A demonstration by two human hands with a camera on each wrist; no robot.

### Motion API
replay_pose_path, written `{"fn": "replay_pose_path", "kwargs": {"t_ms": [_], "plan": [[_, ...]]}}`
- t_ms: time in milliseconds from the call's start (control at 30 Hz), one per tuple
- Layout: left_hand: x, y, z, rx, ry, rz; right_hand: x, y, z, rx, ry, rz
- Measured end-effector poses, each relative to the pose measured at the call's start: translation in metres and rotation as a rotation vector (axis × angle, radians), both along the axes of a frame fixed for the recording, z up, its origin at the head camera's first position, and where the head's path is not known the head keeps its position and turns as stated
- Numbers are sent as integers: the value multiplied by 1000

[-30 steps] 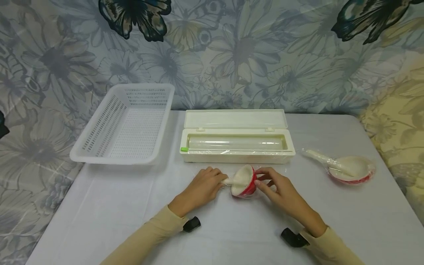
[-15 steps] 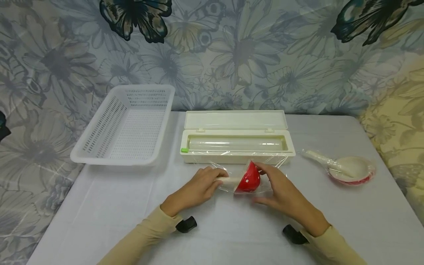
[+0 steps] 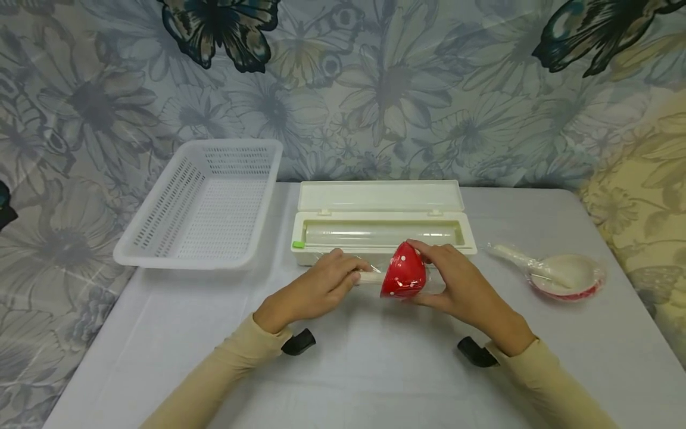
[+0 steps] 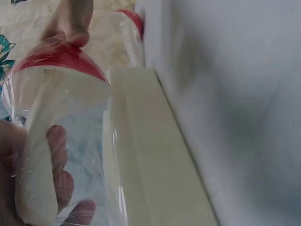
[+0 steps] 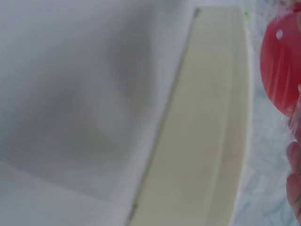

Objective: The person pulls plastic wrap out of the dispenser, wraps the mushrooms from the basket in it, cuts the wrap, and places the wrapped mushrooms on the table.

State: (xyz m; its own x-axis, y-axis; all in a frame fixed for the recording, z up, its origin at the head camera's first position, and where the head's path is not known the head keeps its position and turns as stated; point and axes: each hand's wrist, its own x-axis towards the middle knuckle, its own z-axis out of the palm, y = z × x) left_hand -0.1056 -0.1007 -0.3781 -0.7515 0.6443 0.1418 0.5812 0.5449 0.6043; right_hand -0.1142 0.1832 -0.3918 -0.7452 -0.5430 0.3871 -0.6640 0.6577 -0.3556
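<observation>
A small red bowl (image 3: pixel 404 274) with white dots and a white inside is held up over the table, tipped with its mouth toward the left. Lying in it is a white spoon, whose handle (image 4: pixel 40 160) sticks out past the rim. Clear cling film covers both and hangs round the handle in the left wrist view. My left hand (image 3: pixel 321 283) grips the handle through the film. With thumb and fingers spread over the bowl's outside, my right hand (image 3: pixel 466 292) holds its base. Just behind stands a cream cling film dispenser (image 3: pixel 313 257), lid up, roll (image 3: pixel 375 231) inside.
A white perforated basket (image 3: pixel 187 262) stands at the back left. To the right lies another wrapped bowl (image 3: pixel 576 268) with a spoon. A white cloth (image 3: pixel 348 369) covers the table, and a patterned fabric (image 3: pixel 386 89) hangs behind it.
The bowl has been raised and turned so its red outside faces the head view. My right hand has shifted from its edge to round its base; my left hand keeps the handle.
</observation>
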Motion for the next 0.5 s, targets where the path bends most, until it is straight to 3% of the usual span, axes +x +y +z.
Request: {"fn": "replay_pose_path", "kwargs": {"t_ms": [100, 300, 433, 500], "plan": [[-5, 1, 5, 0, 28, 3, -9, 1, 7, -40, -22, 34], [-15, 2, 11, -7, 185, -39, -18, 3, 15, -82, -112, 67], [-22, 3, 18, 15, 173, -46, -22, 3, 20, -74, -232, 28], [-26, 3, 24, 11, 152, -43, -23, 3, 23, -54, -236, 7]]}}
